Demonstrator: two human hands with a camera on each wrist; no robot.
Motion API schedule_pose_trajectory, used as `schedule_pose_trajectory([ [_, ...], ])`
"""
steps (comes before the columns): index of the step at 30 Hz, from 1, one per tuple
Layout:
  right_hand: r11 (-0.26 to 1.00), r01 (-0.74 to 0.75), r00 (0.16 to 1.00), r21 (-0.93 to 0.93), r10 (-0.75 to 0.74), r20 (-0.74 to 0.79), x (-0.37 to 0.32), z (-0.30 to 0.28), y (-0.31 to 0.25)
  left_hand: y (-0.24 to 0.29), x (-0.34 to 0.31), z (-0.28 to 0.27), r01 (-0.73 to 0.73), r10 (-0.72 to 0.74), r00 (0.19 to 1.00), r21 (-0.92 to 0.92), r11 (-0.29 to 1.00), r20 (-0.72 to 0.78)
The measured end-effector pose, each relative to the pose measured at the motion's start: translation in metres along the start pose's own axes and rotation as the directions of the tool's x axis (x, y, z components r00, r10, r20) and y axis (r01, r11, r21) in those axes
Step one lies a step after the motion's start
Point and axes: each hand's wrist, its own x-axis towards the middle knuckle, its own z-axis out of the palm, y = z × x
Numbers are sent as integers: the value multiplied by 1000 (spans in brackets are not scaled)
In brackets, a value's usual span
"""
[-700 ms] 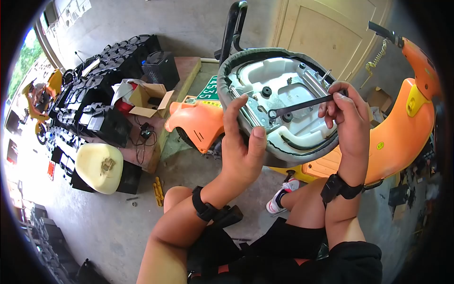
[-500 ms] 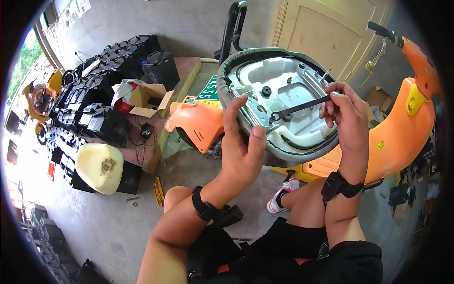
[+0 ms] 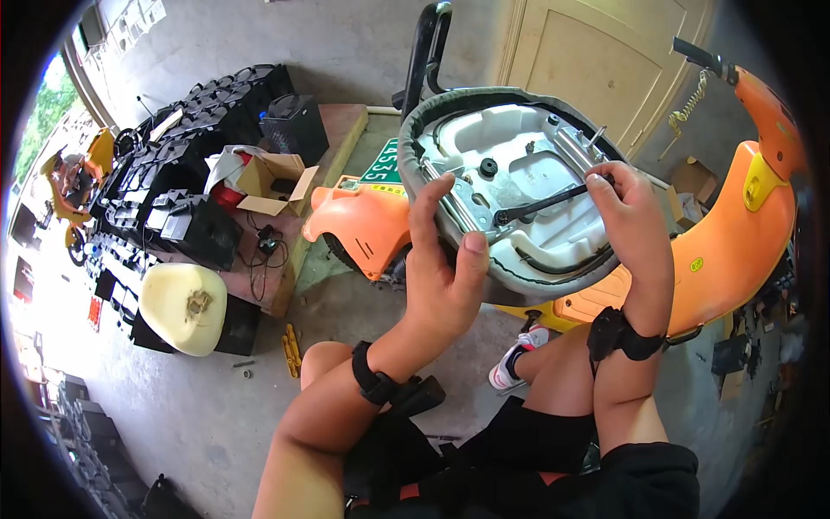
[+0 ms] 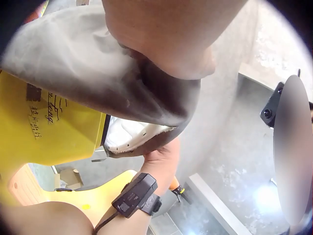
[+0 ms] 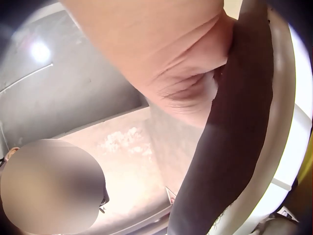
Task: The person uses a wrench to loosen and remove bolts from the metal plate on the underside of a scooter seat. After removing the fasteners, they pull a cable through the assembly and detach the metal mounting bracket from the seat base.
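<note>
An upturned scooter seat point(image 3: 501, 290) with a grey cover and a white underside is raised above the scooter in the head view. My left hand point(image 3: 443, 277) lies against its near left edge, fingers and thumb extended. With my right hand point(image 3: 635, 216) I pinch one end of a dark wrench point(image 3: 553, 201); its other end lies at the metal plate near a black knob. In the left wrist view the seat's grey cover point(image 4: 98, 73) passes under the left hand point(image 4: 166, 34). The right hand point(image 5: 166, 58) is beside the seat cover point(image 5: 234, 117) in the right wrist view.
The orange scooter point(image 3: 718, 268) stands behind the seat. Black batteries point(image 3: 173, 156), an opened cardboard box point(image 3: 268, 182) and a pale foam seat point(image 3: 177, 298) are at the left. Yellow pieces point(image 3: 291, 350) lie on the floor.
My right hand has turned, its fingers now closer around the wrench end, and the wrench has rotated slightly. The left hand and the seat have stayed in place.
</note>
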Motion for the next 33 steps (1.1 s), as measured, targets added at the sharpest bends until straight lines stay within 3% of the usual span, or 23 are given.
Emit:
schedule_pose_trajectory([
  [2,982,3,1000,-188,-3,-5,1,0,-3,-6,1,0,-67,70,996,56,996,-58],
  [5,975,5,1000,-223,-4,5,4,1,-4,-6,1,1,-65,68,996,49,997,-61],
  [12,997,-19,1000,-72,19,0,5,3,-4,-6,1,1,-77,78,995,18,997,-59],
  [19,965,62,989,-256,-94,-113,-21,-6,-19,-6,1,0,-55,56,997,11,998,-54],
  [23,934,106,989,-341,-134,-60,-40,-16,-33,-5,2,-1,-41,42,997,22,999,-59],
  [28,940,121,990,-319,-136,-26,-65,-20,-46,4,3,4,-69,70,997,5,998,-38],
  [30,961,88,994,-262,-100,-33,-82,-17,-55,13,2,7,-148,153,987,76,986,-55],
  [32,960,127,992,-250,-123,34,-101,-14,-68,-6,2,7,-158,161,985,51,986,-58],
  [33,926,304,951,-225,-281,131,-107,-11,-70,-18,1,7,-167,168,984,27,986,-60],
])
